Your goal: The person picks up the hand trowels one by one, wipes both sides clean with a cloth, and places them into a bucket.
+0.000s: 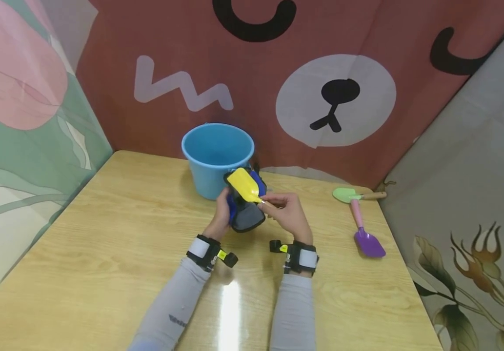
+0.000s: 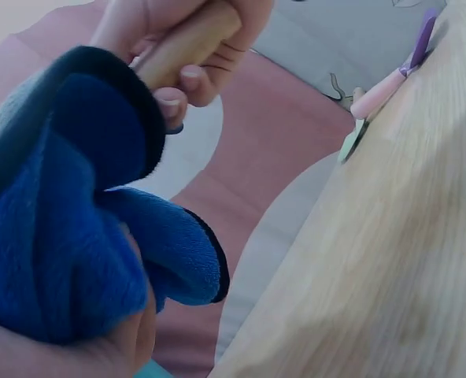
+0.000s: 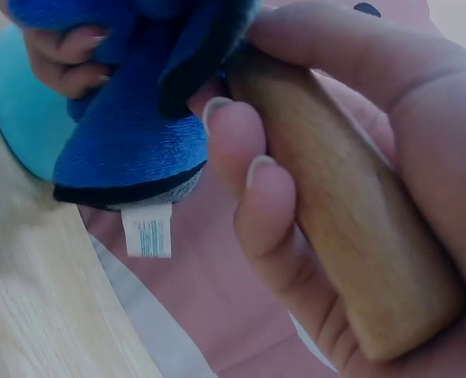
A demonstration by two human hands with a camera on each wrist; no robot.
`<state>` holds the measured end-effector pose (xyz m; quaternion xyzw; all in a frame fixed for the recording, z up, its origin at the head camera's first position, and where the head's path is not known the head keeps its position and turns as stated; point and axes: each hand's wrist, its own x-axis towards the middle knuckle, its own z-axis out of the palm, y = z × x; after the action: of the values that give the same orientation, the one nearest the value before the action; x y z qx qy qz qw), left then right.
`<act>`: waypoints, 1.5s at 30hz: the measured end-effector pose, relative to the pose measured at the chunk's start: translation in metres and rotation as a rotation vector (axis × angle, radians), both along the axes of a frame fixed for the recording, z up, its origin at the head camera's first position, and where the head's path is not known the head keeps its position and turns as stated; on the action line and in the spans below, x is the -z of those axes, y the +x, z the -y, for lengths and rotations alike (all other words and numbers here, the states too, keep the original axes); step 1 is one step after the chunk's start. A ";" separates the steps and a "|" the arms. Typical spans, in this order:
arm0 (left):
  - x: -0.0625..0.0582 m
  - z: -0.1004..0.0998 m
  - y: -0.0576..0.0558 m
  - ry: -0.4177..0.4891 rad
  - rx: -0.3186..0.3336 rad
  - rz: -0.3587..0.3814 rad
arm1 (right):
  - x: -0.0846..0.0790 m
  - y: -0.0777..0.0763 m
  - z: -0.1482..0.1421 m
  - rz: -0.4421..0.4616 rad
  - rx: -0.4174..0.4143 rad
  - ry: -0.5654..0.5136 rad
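with our right hand (image 1: 290, 214) we pinch the yellow shovel (image 1: 247, 187) by its wooden handle (image 3: 343, 220), blade (image 1: 241, 182) at ten o'clock, over the blue-grey cloth (image 1: 248, 218) our left hand (image 1: 221, 212) grips, bucket (image 1: 206, 181) at eleven; we seem to be wiping, so next calls for cloth pressed along the blade

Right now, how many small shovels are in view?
3: the yellow shovel in the right hand, plus the green shovel and the purple shovel on the right of the table. The bucket could hide more.
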<state>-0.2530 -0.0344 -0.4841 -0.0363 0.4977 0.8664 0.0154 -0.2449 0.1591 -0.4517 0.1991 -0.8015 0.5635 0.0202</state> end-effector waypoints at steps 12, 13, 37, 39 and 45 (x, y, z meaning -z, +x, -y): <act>-0.004 -0.006 0.006 0.049 0.188 -0.066 | -0.003 -0.002 -0.004 0.066 -0.038 0.074; -0.004 -0.006 0.006 0.030 0.180 -0.070 | -0.002 -0.002 -0.004 0.079 -0.043 0.077; -0.007 0.009 0.000 -0.200 0.035 -0.023 | 0.008 -0.005 -0.012 0.147 -0.089 0.133; -0.008 0.012 0.000 -0.226 0.049 -0.018 | 0.010 -0.005 -0.015 0.167 -0.087 0.137; -0.011 0.016 0.000 -0.206 0.050 -0.035 | 0.010 -0.003 -0.023 0.184 -0.087 0.153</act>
<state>-0.2528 -0.0504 -0.4736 -0.0102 0.5851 0.8105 0.0244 -0.2476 0.1818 -0.4614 0.1821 -0.8311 0.5171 -0.0934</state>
